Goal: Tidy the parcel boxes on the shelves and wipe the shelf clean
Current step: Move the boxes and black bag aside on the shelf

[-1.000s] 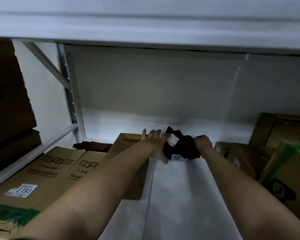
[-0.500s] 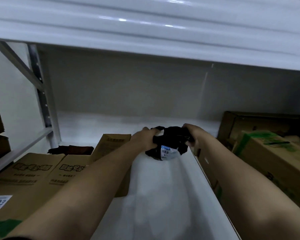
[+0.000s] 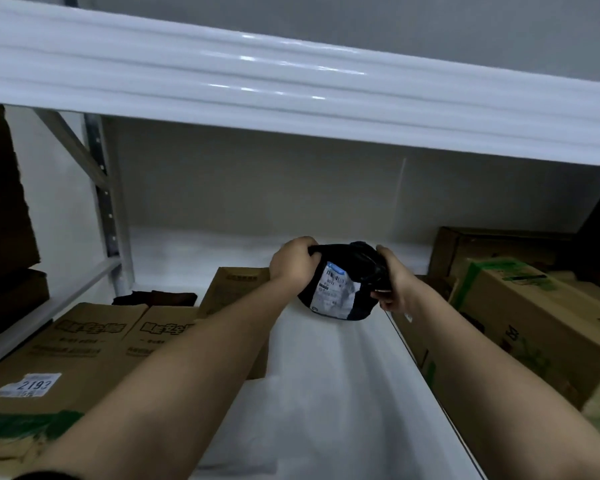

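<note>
White metal shelf [image 3: 326, 393], dim under the glossy beam of the tier above [image 3: 291, 81]; pale back wall behind. Both arms reach in over the bare middle strip. Black parcel bag [image 3: 355, 271] with a white shipping label sits between the two hands, low over the shelf surface; contact with it cannot be told. Left hand [image 3: 293, 263] grips the bag's upper left edge, fingers curled over the top. Right hand [image 3: 390, 284] clasps its right side, thumb on top, fingertips tucked beneath. Just left of the left hand, a small brown carton [image 3: 236, 289]; nearer along that forearm, flat cartons, one labelled 2193 [image 3: 84, 358]. Right of the right hand, green-taped boxes [image 3: 520, 323] stacked close.
</note>
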`<action>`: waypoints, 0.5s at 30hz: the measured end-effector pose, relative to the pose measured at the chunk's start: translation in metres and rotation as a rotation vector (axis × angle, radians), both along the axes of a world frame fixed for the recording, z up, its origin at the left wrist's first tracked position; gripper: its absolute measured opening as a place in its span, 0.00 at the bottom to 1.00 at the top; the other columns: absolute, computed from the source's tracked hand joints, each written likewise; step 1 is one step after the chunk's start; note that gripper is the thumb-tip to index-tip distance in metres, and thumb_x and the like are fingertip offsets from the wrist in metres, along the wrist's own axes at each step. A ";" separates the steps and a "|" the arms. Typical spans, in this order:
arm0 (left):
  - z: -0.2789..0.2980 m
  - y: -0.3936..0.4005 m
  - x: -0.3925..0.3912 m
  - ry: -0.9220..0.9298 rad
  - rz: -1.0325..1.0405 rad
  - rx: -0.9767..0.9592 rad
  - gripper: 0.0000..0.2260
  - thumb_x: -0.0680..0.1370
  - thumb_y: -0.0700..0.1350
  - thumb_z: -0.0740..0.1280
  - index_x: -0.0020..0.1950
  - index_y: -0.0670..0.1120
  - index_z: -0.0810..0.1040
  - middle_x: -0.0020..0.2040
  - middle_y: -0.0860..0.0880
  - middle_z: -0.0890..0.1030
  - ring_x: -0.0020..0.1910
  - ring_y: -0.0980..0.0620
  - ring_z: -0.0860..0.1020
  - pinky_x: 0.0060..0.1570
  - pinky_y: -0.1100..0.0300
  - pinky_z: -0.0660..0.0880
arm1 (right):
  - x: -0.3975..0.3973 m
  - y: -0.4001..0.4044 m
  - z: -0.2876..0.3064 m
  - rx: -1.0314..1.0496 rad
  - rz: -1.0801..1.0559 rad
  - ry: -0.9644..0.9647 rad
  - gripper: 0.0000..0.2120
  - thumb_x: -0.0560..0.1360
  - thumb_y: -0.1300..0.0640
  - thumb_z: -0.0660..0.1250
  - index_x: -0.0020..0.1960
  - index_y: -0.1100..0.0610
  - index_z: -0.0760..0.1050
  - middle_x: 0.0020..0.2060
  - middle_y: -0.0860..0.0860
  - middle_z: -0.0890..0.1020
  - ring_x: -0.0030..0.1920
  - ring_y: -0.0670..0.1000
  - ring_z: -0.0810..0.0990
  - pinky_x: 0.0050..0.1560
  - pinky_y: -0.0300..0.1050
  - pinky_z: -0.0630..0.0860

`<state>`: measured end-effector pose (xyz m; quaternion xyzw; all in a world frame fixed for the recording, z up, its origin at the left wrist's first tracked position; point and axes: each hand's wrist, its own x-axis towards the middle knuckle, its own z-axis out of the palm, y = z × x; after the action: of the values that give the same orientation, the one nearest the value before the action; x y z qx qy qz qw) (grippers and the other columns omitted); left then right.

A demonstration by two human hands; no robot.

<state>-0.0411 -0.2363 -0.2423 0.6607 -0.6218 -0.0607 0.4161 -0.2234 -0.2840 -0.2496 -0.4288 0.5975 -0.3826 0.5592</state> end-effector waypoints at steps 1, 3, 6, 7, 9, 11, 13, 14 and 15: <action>0.002 0.005 -0.002 0.014 -0.002 -0.030 0.11 0.80 0.43 0.61 0.57 0.46 0.80 0.53 0.46 0.82 0.51 0.45 0.79 0.47 0.56 0.74 | 0.000 0.005 -0.001 -0.002 0.013 0.004 0.22 0.72 0.34 0.61 0.45 0.54 0.74 0.43 0.51 0.78 0.40 0.51 0.76 0.35 0.39 0.68; 0.002 0.017 -0.008 0.046 0.004 -0.082 0.10 0.79 0.42 0.61 0.56 0.45 0.80 0.53 0.47 0.82 0.51 0.45 0.79 0.46 0.56 0.74 | -0.001 0.017 -0.004 -0.002 0.045 0.027 0.22 0.71 0.35 0.61 0.44 0.55 0.74 0.41 0.51 0.78 0.41 0.51 0.76 0.39 0.41 0.71; -0.001 0.035 -0.016 0.102 -0.007 -0.132 0.09 0.78 0.41 0.63 0.55 0.47 0.81 0.55 0.50 0.81 0.53 0.50 0.78 0.48 0.60 0.72 | -0.006 0.033 -0.008 0.053 0.093 0.057 0.23 0.70 0.35 0.63 0.46 0.55 0.74 0.45 0.52 0.78 0.44 0.54 0.77 0.49 0.48 0.77; -0.004 0.044 -0.021 0.108 -0.018 -0.146 0.09 0.78 0.40 0.64 0.54 0.48 0.82 0.56 0.51 0.81 0.54 0.51 0.78 0.49 0.62 0.71 | -0.011 0.038 -0.010 0.087 0.151 0.014 0.22 0.71 0.36 0.63 0.47 0.55 0.74 0.50 0.53 0.79 0.46 0.55 0.77 0.50 0.50 0.77; -0.008 0.057 -0.026 0.113 -0.064 -0.165 0.10 0.77 0.38 0.65 0.53 0.47 0.82 0.56 0.50 0.80 0.55 0.52 0.77 0.51 0.63 0.70 | -0.015 0.048 -0.014 0.187 0.296 -0.180 0.24 0.70 0.36 0.64 0.50 0.56 0.79 0.55 0.56 0.81 0.52 0.57 0.80 0.54 0.54 0.76; -0.014 0.070 -0.029 0.104 -0.114 -0.141 0.10 0.76 0.37 0.65 0.54 0.47 0.82 0.55 0.50 0.79 0.56 0.54 0.76 0.54 0.65 0.69 | -0.019 0.058 -0.019 0.236 0.355 -0.345 0.24 0.69 0.37 0.64 0.49 0.58 0.82 0.52 0.58 0.84 0.54 0.59 0.81 0.60 0.57 0.74; -0.019 0.086 -0.033 0.089 -0.144 -0.098 0.12 0.76 0.39 0.64 0.57 0.47 0.81 0.57 0.51 0.77 0.57 0.55 0.74 0.56 0.66 0.67 | -0.022 0.069 -0.027 0.162 0.371 -0.389 0.18 0.74 0.43 0.62 0.47 0.58 0.81 0.44 0.57 0.84 0.45 0.57 0.83 0.51 0.52 0.79; -0.022 0.094 -0.034 0.099 -0.154 -0.087 0.13 0.77 0.39 0.63 0.60 0.46 0.80 0.59 0.51 0.76 0.59 0.55 0.74 0.57 0.66 0.66 | -0.022 0.075 -0.031 0.111 0.360 -0.389 0.15 0.76 0.47 0.61 0.48 0.58 0.79 0.41 0.56 0.84 0.41 0.56 0.82 0.44 0.50 0.81; -0.024 0.101 -0.036 0.127 -0.159 -0.088 0.14 0.78 0.39 0.61 0.62 0.44 0.79 0.61 0.49 0.76 0.61 0.54 0.73 0.59 0.67 0.65 | -0.023 0.080 -0.036 0.051 0.320 -0.367 0.11 0.78 0.52 0.60 0.50 0.58 0.78 0.40 0.55 0.82 0.39 0.55 0.82 0.39 0.48 0.80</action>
<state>-0.0770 -0.1348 -0.2667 0.5852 -0.6467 -0.1079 0.4772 -0.2462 -0.2042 -0.2851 -0.4269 0.4196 -0.3454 0.7227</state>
